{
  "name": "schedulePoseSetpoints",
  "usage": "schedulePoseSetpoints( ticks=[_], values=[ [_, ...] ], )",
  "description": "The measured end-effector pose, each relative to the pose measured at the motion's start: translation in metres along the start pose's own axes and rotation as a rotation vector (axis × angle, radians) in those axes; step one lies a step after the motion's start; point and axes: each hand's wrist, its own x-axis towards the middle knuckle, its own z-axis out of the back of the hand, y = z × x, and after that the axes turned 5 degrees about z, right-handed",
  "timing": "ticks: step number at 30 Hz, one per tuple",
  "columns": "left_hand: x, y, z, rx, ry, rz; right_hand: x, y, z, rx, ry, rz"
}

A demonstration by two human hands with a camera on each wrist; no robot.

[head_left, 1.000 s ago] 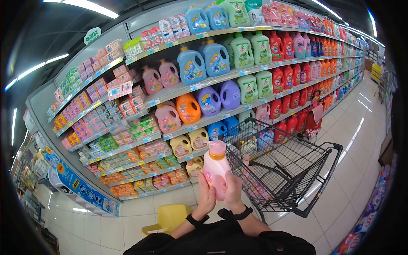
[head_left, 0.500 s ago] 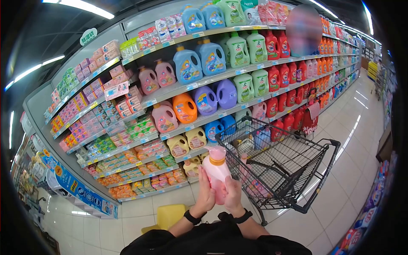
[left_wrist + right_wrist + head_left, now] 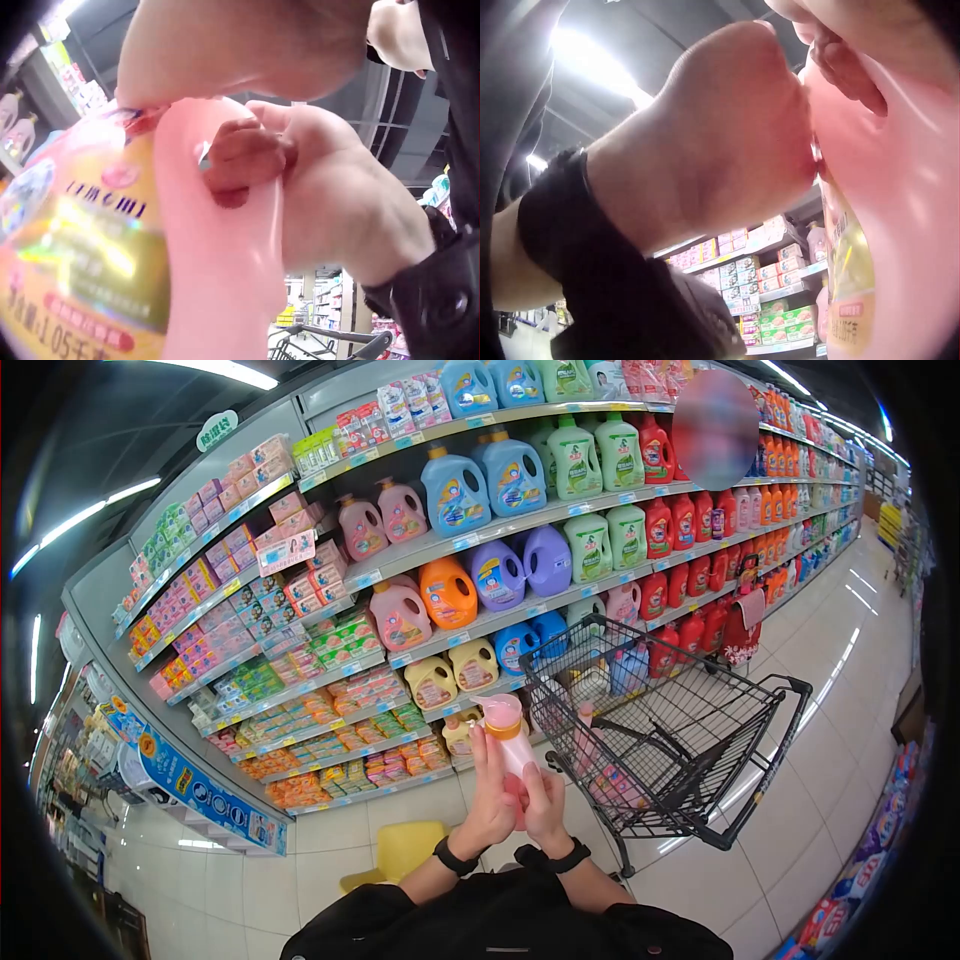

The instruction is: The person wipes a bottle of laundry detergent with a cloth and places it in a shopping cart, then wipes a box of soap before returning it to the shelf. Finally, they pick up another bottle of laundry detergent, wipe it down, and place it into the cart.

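Observation:
A pink pump bottle with a gold collar (image 3: 503, 728) is held upright, slightly tilted, in front of the body. My right hand (image 3: 543, 810) grips its handle side; in the left wrist view the fingers of the right hand (image 3: 322, 180) pass through the handle opening of the bottle (image 3: 217, 300). My left hand (image 3: 488, 800) lies against the other side, its fingers straight and pointing up in the head view. The right wrist view shows the left hand (image 3: 720, 135) touching the bottle (image 3: 915, 247) near its printed label.
A black wire shopping cart (image 3: 745, 825) holding a few items stands just right of the bottle. Shelves of detergent bottles (image 3: 455, 490) and small boxed packs (image 3: 190, 605) rise ahead. A yellow stool (image 3: 408, 847) is on the floor at the left. The tiled aisle (image 3: 820, 760) runs back right.
The bottle has turned and shows a narrower side in the head view. My left hand's fingers have straightened upward along it, while my right hand keeps its grip.

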Motion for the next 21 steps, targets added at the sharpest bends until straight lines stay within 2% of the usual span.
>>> schedulePoseSetpoints(
  ticks=[2, 6, 8, 9, 11, 12, 13, 15, 16, 19, 21],
  values=[
    [-0.009, 0.017, -0.005, 0.053, -0.029, 0.003, 0.002, -0.001, -0.006, 0.013, -0.028, 0.039],
    [-0.042, 0.062, -0.025, -0.34, 0.012, 0.269, 0.005, 0.004, -0.012, -0.176, -0.074, 0.137],
    [-0.049, 0.08, -0.034, -0.54, 0.033, 0.398, 0.007, -0.005, -0.013, -0.407, -0.109, 0.315],
    [-0.049, 0.085, -0.039, -0.728, 0.034, 0.527, 0.007, -0.008, -0.013, -0.524, -0.127, 0.403],
    [-0.053, 0.091, -0.047, -1.107, 0.033, 0.792, 0.007, 0.004, -0.019, -0.722, -0.069, 0.599],
    [-0.057, 0.094, -0.05, -1.207, 0.039, 0.846, 0.007, 0.011, -0.022, -0.823, -0.036, 0.694],
    [-0.061, 0.096, -0.053, -1.305, 0.041, 0.903, 0.009, 0.014, -0.024, -0.829, -0.035, 0.704],
    [-0.063, 0.101, -0.055, -1.317, 0.071, 0.851, 0.01, 0.019, -0.026, -0.844, -0.036, 0.727],
    [-0.062, 0.104, -0.055, -1.322, 0.09, 0.823, 0.008, 0.014, -0.022, -0.843, -0.033, 0.646],
    [-0.051, 0.12, -0.06, -1.332, 0.154, 0.716, 0.007, 0.014, -0.017, -0.741, -0.044, 0.571],
    [-0.048, 0.145, -0.067, -1.672, 0.191, 0.804, 0.008, 0.013, -0.012, -0.694, -0.051, 0.481]
  ],
)
